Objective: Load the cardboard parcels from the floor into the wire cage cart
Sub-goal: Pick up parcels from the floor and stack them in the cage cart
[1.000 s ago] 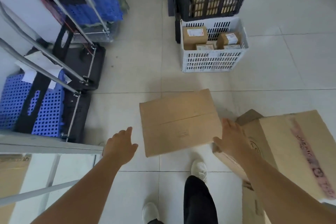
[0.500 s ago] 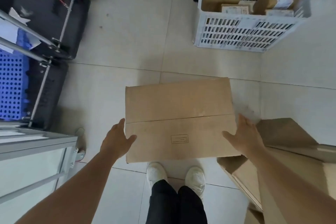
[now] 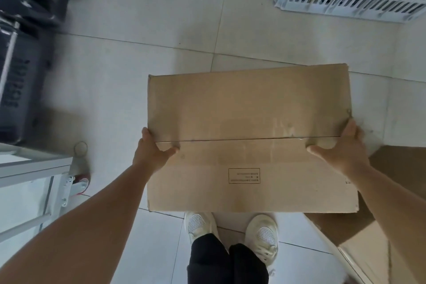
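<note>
Hands: left hand [image 3: 151,152] and right hand [image 3: 343,147] each grip a side edge of one flat cardboard parcel [image 3: 249,136], held over the floor [image 3: 138,64].
Done: parcel picked up, it seems.
Left: carrying it to the cart [image 3: 34,166] at left; another box [image 3: 391,226] waits at right.

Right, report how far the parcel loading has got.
Done: nothing visibly loaded; the metal-framed wire cage cart shows only an edge. In hand: the flat brown cardboard parcel, gripped by the left hand and right hand. Left: carrying it over, plus another brown cardboard box on the floor.
</note>
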Available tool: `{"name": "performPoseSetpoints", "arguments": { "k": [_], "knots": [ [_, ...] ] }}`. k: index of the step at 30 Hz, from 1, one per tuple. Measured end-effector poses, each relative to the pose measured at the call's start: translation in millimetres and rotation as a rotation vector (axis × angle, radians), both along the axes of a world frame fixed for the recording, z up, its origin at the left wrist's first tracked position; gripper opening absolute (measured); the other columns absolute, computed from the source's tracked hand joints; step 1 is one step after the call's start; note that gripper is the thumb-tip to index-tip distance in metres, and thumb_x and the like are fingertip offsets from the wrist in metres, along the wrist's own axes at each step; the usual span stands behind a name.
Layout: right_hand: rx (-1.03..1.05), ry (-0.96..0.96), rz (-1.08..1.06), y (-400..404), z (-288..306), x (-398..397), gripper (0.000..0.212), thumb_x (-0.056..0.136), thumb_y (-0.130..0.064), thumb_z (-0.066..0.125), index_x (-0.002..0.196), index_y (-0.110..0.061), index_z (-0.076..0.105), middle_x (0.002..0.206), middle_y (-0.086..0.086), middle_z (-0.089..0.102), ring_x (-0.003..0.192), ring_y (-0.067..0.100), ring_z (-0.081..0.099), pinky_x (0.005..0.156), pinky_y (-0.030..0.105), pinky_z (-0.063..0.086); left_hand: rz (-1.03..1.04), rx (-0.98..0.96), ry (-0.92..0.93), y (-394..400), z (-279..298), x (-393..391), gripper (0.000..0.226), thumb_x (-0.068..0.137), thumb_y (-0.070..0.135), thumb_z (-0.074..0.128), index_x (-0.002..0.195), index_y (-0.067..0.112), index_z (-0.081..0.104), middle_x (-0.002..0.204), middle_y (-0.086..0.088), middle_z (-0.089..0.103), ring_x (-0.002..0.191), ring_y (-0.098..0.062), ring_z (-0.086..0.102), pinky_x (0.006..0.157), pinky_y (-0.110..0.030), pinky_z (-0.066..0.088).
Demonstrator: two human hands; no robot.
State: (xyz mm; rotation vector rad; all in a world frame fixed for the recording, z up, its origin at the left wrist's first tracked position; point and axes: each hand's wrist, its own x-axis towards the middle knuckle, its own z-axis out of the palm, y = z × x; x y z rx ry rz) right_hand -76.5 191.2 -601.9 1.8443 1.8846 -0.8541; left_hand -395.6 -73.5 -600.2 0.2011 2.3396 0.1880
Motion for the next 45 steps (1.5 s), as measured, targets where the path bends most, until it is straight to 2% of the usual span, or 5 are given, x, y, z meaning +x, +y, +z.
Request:
{"name": "performPoseSetpoints", "arguments": {
  "k": [14, 20, 35, 40, 45],
  "knots": [
    [0.006, 0.216, -0.223, 8, 35, -4, 0.106, 0.064, -0.032, 0.090, 0.144, -0.017, 0.022, 0.141, 0.014, 0.037, 0.127, 0.036, 0.043, 0.107, 0.049, 0.038, 0.117, 0.215, 0.015, -6, 38, -13, 0.071, 0.072, 0.031, 0.080, 0.130, 0.025, 0.040, 0.117, 0.005, 0.055, 0.102, -0.024, 0.054, 0.078, -0.034, 0.044],
    [0.074, 0.301, -0.201, 20, 129, -27, 0.107, 0.063, -0.033, 0.089, 0.146, -0.021, 0.022, 0.142, 0.011, 0.037, 0.129, 0.035, 0.043, 0.105, 0.051, 0.041, 0.225, 0.324, 0.066, -1, 131, -26, 0.056, 0.068, 0.028, 0.076, 0.114, 0.031, 0.044, 0.105, 0.008, 0.059, 0.092, -0.022, 0.058, 0.061, -0.026, 0.042],
    [0.191, 0.520, -0.163, 31, 383, -80, 0.109, 0.061, -0.036, 0.090, 0.146, -0.023, 0.023, 0.144, 0.008, 0.040, 0.130, 0.034, 0.044, 0.106, 0.054, 0.040, 0.295, 0.643, 0.239, -10, 389, -61, 0.077, 0.080, 0.015, 0.076, 0.143, 0.026, 0.033, 0.117, 0.006, 0.051, 0.104, -0.018, 0.051, 0.086, -0.035, 0.045],
    [0.203, 0.578, -0.098, 32, 456, -88, 0.131, 0.039, -0.062, 0.082, 0.148, -0.024, 0.019, 0.147, 0.006, 0.039, 0.133, 0.033, 0.042, 0.105, 0.056, 0.040, 0.340, 0.705, 0.285, -25, 460, -62, 0.086, 0.079, 0.019, 0.077, 0.149, 0.030, 0.027, 0.124, 0.008, 0.049, 0.109, -0.018, 0.050, 0.096, -0.041, 0.046],
    [0.201, 0.635, -0.008, 32, 518, -97, 0.122, 0.060, -0.046, 0.088, 0.153, -0.027, 0.011, 0.153, 0.007, 0.032, 0.134, 0.034, 0.040, 0.106, 0.056, 0.040, 0.417, 0.718, 0.346, -49, 529, -50, 0.094, 0.077, 0.024, 0.080, 0.152, 0.029, 0.023, 0.141, 0.003, 0.046, 0.124, -0.024, 0.050, 0.102, -0.047, 0.044]
  ]
}}
